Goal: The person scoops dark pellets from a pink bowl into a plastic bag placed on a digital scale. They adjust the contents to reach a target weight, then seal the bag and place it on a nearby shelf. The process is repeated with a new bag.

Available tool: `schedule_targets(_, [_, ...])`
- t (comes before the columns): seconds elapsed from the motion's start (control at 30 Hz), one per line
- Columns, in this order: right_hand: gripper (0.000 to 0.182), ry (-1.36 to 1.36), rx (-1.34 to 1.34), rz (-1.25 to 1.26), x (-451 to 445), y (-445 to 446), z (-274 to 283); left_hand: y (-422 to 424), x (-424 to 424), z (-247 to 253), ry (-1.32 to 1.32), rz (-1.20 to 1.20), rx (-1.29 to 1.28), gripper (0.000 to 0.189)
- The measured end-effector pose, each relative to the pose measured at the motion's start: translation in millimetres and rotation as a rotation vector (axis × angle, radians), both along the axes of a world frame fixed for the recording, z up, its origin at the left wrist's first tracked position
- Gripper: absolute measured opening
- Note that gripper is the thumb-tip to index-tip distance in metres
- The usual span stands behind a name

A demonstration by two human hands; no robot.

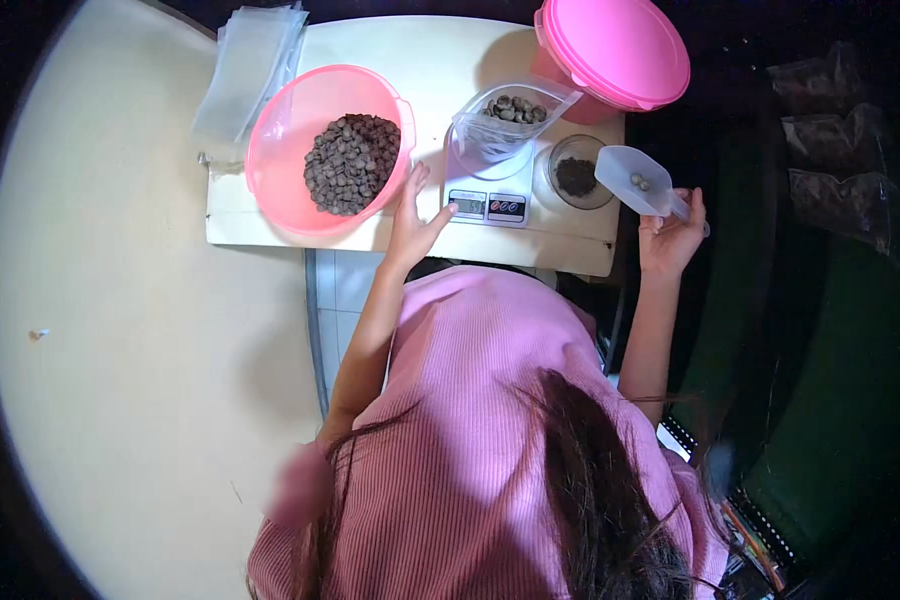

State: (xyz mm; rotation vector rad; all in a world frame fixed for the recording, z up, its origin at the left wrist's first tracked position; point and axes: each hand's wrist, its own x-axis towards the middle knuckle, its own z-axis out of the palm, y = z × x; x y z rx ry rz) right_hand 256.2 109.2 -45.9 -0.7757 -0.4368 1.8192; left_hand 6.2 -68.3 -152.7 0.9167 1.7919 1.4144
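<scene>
My right hand (672, 238) grips the handle of a translucent plastic scoop (624, 174) with a few brown pellets in it. Fingers spread, my left hand (418, 225) is between the pink plastic bowl (277, 176) and the digital kitchen scale (510, 187), holding nothing; its thumb is near the scale's display. Many brown pellets (351, 161) lie in the bowl. On the scale rests an open clear plastic bag (491, 139) containing more pellets. A round glass jar (552, 176) with dark, crumbly contents stands between scale and scoop.
A pink lidded tub (619, 49) stands at the table's back right corner. Flat clear plastic bags (247, 71) are stacked at the back left of the cream table (412, 49). Several filled clear bags (840, 195) lie at the far right on a dark surface.
</scene>
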Motion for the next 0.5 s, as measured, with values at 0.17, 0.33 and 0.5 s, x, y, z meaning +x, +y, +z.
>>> schedule_targets(0.17, [0.029,-0.015,0.041,-0.039,3.0,4.1,-9.2,-0.9,-4.1,-2.5,-0.005,-0.001,-0.001,0.076])
schedule_targets(0.33, [0.039,0.071,0.066,0.077,-1.2,2.9,-4.5,-2.9,-6.5,-0.2,-0.032,0.011,-0.012,0.077])
schedule_targets(0.5, [0.044,0.068,0.035,0.035,-3.1,4.5,-4.3,-4.9,-8.7,-7.3,-0.030,0.017,-0.018,0.078])
